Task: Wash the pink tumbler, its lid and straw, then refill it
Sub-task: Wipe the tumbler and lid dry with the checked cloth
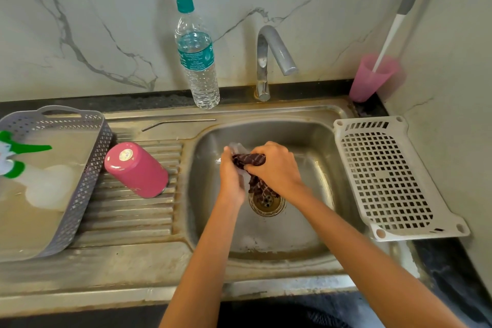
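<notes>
Both hands work over the sink basin (pixel 266 237), above its middle. The left hand (pixel 230 178) has its grip closed on a clear piece, apparently the lid (pixel 237 147); only one transparent edge shows above the knuckles, so the identification is tentative. The right hand (pixel 277 168) has its grip closed on a dark striped cloth (pixel 251 159), pressed against that piece. The cloth's loose end hangs down and covers part of the drain (pixel 267 204). The hands and the cloth hide most of the lid.

The pink tumbler (pixel 137 170) stands mouth down on the ribbed drainboard (pixel 127 210), left of the basin and slightly tilted. The straw (pixel 178 122), metal with a bent end, lies flat on the sink's back ledge, behind the tumbler and apart from it.

A grey basket (pixel 87 168) sits over the drainboard's left end, just beside the tumbler; contact between them cannot be confirmed. It holds a spray bottle (pixel 26 165) lying on its side. A water bottle (pixel 197 56) with a teal cap stands upright at the back edge, between the straw and the tap (pixel 274 56). The tap's spout points towards the basin, with no water visible. A white perforated tray (pixel 386 181) lies along the basin's right rim. At the back right corner of the desk (pixel 149 101) stands a pink cup (pixel 372 80) holding a long handle (pixel 394 29) that leans against the wall.
</notes>
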A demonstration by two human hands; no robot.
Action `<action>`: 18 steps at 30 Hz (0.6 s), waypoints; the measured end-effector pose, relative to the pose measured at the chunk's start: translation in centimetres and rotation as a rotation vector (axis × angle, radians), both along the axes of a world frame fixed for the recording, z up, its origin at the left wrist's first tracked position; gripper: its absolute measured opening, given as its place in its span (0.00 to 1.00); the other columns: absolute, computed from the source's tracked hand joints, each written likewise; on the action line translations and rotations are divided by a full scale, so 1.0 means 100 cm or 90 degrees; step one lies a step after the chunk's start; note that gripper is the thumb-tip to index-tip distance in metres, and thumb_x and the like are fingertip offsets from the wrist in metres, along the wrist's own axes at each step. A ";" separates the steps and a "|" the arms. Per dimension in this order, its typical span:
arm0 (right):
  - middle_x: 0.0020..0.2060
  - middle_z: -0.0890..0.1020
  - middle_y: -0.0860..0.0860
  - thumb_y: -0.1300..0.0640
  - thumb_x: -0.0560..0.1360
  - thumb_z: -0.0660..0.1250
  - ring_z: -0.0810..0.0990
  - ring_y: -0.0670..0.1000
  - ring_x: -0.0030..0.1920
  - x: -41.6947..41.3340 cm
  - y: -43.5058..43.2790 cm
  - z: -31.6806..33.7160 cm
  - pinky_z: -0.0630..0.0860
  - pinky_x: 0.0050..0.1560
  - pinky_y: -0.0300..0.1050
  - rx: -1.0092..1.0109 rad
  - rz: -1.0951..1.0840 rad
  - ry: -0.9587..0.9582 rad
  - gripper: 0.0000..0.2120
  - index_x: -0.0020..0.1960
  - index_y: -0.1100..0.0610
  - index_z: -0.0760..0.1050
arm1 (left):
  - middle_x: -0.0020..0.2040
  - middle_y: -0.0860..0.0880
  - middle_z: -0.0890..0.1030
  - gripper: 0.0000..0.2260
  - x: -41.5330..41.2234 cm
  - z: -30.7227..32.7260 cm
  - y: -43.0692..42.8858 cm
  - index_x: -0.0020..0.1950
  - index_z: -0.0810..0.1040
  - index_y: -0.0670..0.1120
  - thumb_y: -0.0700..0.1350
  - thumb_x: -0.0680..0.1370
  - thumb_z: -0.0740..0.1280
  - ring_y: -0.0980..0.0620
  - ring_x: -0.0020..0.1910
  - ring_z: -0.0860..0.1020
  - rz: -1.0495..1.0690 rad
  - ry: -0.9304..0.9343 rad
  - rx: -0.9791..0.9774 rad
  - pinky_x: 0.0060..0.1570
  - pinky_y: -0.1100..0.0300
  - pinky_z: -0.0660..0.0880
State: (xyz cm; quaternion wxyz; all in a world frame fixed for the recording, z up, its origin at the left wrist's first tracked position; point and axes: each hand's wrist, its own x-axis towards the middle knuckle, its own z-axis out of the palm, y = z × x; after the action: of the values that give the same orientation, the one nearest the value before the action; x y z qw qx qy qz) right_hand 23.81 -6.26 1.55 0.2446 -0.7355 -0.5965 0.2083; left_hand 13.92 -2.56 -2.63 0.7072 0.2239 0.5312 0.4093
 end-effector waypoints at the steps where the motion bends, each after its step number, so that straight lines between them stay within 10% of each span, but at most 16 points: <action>1: 0.38 0.77 0.48 0.48 0.69 0.72 0.77 0.49 0.40 0.001 0.001 -0.001 0.68 0.35 0.41 0.005 -0.017 0.017 0.06 0.44 0.49 0.82 | 0.37 0.51 0.80 0.19 -0.001 0.000 0.002 0.43 0.76 0.47 0.56 0.83 0.54 0.55 0.40 0.78 -0.015 0.020 0.021 0.43 0.60 0.73; 10: 0.34 0.82 0.44 0.42 0.67 0.72 0.80 0.44 0.38 -0.005 0.018 0.001 0.79 0.41 0.45 0.001 -0.196 0.227 0.11 0.40 0.49 0.81 | 0.54 0.42 0.84 0.21 -0.009 -0.002 0.005 0.61 0.79 0.42 0.52 0.84 0.52 0.47 0.53 0.82 -0.140 0.112 0.113 0.51 0.54 0.78; 18: 0.39 0.81 0.44 0.45 0.70 0.71 0.78 0.45 0.42 0.003 0.019 0.000 0.74 0.45 0.39 -0.032 -0.156 0.188 0.08 0.46 0.48 0.80 | 0.46 0.40 0.78 0.19 -0.014 0.003 0.007 0.53 0.77 0.37 0.53 0.81 0.57 0.44 0.46 0.76 -0.163 0.171 0.138 0.49 0.51 0.72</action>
State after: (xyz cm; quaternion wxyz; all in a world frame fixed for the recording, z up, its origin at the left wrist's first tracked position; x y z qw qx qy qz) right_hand 24.15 -4.41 1.54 0.3346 -0.7697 -0.4549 0.2977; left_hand 12.55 -1.82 -2.33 0.6480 0.4167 0.5407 0.3378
